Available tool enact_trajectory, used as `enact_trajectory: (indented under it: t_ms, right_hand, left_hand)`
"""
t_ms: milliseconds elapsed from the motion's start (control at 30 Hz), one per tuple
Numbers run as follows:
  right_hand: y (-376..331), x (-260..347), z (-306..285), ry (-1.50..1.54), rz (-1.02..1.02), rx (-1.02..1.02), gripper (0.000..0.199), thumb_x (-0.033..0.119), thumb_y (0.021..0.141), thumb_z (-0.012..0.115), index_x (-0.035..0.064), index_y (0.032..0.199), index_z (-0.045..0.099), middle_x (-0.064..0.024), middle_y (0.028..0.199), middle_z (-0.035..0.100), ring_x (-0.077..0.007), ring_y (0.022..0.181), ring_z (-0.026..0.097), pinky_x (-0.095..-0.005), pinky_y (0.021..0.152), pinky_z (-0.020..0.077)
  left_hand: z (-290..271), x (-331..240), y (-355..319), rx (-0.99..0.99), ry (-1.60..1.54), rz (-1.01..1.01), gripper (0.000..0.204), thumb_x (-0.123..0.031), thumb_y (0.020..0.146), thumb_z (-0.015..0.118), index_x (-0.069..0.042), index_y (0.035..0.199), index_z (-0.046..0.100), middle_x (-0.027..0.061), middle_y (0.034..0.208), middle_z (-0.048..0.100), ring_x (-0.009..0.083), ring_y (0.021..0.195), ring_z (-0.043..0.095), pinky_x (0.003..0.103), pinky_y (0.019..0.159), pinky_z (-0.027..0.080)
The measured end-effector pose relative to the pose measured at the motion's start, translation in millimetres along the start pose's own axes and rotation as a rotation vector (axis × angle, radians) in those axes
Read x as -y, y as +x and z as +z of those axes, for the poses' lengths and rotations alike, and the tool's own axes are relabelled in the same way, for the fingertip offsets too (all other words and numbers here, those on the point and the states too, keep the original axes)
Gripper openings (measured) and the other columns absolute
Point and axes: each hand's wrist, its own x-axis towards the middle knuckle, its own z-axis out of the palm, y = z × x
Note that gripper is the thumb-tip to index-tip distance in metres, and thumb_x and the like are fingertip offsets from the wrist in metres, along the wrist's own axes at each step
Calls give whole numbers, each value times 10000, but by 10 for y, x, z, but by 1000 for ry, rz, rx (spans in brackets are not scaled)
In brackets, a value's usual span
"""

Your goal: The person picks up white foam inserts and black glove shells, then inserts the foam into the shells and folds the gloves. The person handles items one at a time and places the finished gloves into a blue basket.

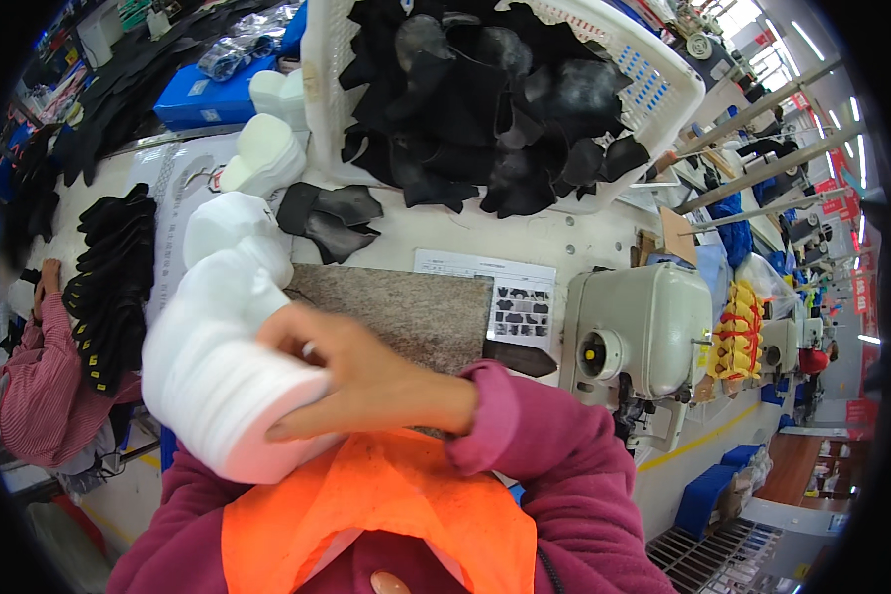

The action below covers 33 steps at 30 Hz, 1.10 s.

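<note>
Grip: right hand [381, 371], bent round the near end of a stack of white pads [203, 396], fingers over its upper edge, thumb along the lower part of the end face; I read it as closed on the stack.

Obscured: left hand, out of my sight, apparently behind the stack; I cannot tell its grip. The stack's upper part is blurred, so I cannot count its layers. A co-worker in a striped top [45, 391] is cut off at my left edge.

Position: the stack fills the space left of the right hand, tilted, its end face toward the orange apron [386, 490]; its far end lies near more white pads [264, 156].

Surface: one pale worktable [411, 223], bearing a mottled grey-brown slab [396, 307], a printed sheet [460, 265], loose black pieces [332, 218] and a white perforated crate [658, 84] heaped with black cut pieces [500, 109]. At left, one row of overlapping black pieces [117, 282].

Room: one pale grey-green machine [653, 322] at right; beyond it, a yellow bundle with red ties [741, 332] and ceiling strip lights [807, 42].
</note>
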Motion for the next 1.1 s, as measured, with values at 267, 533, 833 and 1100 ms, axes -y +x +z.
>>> enact_trajectory:
  t_ms: [267,533,833,1100]
  right_hand:
    - [-1120,799,-1326,-449,-59,-859,501,153,689,807,44,1105,550,-66,990,619,-145,878,613,-281,756,510]
    - [-1829,590,-2999,-1638,380,-1188,576,234,708,818,-19,1144,540,-158,1044,630,-256,974,597,-337,879,468]
    - [-1040,-24,-1856,-1119,134,-135,743,142,705,809,96,1357,455,-190,1388,437,-335,1202,494,-375,1034,393]
    - [-582,-548,-674,-1174,178,364,985,151,619,843,189,1461,334,-251,1493,246,-443,1352,289,-477,1069,362]
  left_hand:
    - [276,385,144,149,-358,-425,736,-573,849,602,-85,1362,402,147,1269,540,325,1169,531,480,1018,424]
    - [-204,981,272,-219,-284,-305,753,-538,846,643,-79,1385,389,136,1301,532,320,1187,525,495,1029,426]
    - [-380,1081,-84,-234,-421,-368,723,-529,850,646,-117,1387,390,128,1286,537,321,1159,535,496,997,454]
    - [-308,1073,-325,-249,-523,-447,727,-589,847,602,-125,1373,411,126,1278,542,308,1145,541,485,985,455]
